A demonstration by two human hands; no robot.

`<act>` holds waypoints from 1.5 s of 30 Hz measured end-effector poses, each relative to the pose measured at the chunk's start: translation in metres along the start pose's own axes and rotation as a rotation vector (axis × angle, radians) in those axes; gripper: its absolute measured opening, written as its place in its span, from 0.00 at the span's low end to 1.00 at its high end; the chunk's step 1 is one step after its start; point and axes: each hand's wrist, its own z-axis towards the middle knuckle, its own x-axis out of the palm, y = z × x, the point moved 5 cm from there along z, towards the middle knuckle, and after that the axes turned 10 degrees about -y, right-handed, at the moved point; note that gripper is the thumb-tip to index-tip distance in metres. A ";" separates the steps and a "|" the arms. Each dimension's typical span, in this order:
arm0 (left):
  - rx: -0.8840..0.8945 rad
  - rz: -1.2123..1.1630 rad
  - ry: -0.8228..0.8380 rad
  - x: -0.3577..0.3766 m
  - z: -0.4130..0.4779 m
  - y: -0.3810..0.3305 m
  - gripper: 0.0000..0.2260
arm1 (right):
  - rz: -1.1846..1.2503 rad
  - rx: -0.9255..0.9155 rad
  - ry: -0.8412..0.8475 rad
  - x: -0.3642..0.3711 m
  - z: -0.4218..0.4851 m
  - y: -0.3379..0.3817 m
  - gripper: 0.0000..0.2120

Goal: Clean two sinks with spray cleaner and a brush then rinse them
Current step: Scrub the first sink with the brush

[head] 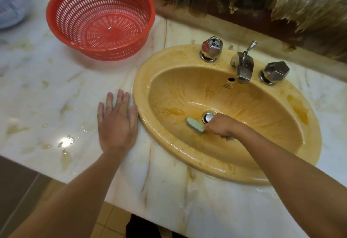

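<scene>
Brush (pixel 195 124) head pointing up-left

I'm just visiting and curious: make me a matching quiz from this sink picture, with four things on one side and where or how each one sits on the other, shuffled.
Things:
1. basket
2. brush
3. left hand
4. spout

Places or states:
A. flat on the countertop, beside the sink rim
B. between the two knobs
C. red, left of the sink
D. held by the right hand, down in the sink

Pairs: 1-C, 2-D, 3-A, 4-B
</scene>
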 end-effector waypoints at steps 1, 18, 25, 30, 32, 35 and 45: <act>0.000 0.001 0.000 0.000 0.000 0.000 0.27 | -0.021 -0.018 -0.073 -0.003 0.003 0.002 0.11; 0.018 -0.088 -0.066 -0.004 0.028 0.003 0.23 | 0.326 0.004 0.214 0.025 0.004 0.018 0.11; 0.141 -0.023 0.003 0.010 0.028 0.001 0.25 | 0.265 -0.014 0.121 0.019 0.013 0.025 0.10; 0.132 -0.045 -0.008 0.010 0.029 0.001 0.24 | 0.113 -0.078 -0.151 0.006 0.024 0.032 0.10; 0.121 -0.060 -0.017 0.009 0.029 0.001 0.24 | 0.224 -0.058 0.046 0.013 0.024 0.033 0.09; 0.081 -0.112 -0.026 0.008 0.029 0.001 0.23 | 0.294 -0.050 0.131 0.014 0.025 0.038 0.08; 0.032 -0.166 -0.009 0.005 0.030 -0.002 0.26 | 0.326 -0.213 -0.240 -0.006 0.049 0.052 0.07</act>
